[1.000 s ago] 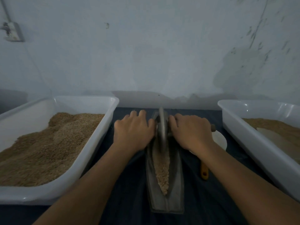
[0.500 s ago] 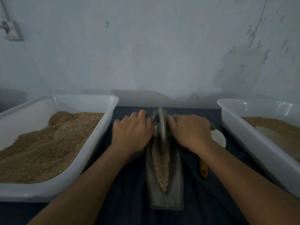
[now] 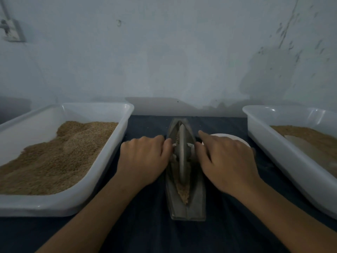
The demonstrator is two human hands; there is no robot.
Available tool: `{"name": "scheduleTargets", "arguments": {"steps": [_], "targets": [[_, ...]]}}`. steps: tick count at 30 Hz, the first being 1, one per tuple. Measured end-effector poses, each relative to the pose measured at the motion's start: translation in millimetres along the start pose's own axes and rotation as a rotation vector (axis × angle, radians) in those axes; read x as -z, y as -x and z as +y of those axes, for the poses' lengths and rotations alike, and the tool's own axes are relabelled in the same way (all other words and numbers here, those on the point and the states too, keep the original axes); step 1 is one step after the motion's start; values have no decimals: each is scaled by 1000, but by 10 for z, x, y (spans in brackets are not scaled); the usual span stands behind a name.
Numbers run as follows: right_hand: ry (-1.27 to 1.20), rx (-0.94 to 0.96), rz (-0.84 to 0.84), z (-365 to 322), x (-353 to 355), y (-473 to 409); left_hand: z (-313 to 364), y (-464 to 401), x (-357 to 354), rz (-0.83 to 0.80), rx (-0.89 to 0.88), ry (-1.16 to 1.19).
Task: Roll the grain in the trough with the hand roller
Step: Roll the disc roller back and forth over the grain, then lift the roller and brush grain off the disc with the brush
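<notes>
Head view: left tub (image 3: 116, 143) heaped with grain, right tub (image 3: 264, 143) part full, both well apart from the trough (image 3: 197, 196) between them on the dark cloth. Roller (image 3: 182, 152) has come back from the far end toward mid-trough since a second ago. Left hand (image 3: 144, 159) and right hand (image 3: 228, 159) curl fingers on its handle either side. Grain (image 3: 183, 192) sits at the near end; judged mid-stroke, rolling ongoing.

Place: a plain workroom for hand-milling grain, dimly lit | Signs: bare, stained whitewashed wall (image 3: 164, 52); tabletop (image 3: 145, 234) under dark cloth; two white plastic tubs, left tub (image 3: 102, 161) and right tub (image 3: 291, 161), both holding brown grain; metal boat-shaped trough (image 3: 197, 203) with roller wheel (image 3: 182, 152) between them
</notes>
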State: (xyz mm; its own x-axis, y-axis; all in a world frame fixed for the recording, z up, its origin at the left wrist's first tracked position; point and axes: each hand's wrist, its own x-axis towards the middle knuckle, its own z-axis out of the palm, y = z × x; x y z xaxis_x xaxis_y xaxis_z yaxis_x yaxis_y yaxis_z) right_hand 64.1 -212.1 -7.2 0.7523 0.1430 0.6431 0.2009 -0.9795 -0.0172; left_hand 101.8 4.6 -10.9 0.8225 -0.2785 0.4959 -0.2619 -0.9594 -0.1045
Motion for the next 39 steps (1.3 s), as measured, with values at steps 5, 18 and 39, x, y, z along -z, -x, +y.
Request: {"name": "scheduleTargets", "arguments": {"steps": [5,18,39], "targets": [[-155,13,-156,83,-68,-348,5,-74,-50,-1,-103,-136],[148,198,28,576,181,164,-72,-143,-334,-151,363,571],[-72,78,101,455,253,-232,-68,-128,-338,-73,495,713]]}}
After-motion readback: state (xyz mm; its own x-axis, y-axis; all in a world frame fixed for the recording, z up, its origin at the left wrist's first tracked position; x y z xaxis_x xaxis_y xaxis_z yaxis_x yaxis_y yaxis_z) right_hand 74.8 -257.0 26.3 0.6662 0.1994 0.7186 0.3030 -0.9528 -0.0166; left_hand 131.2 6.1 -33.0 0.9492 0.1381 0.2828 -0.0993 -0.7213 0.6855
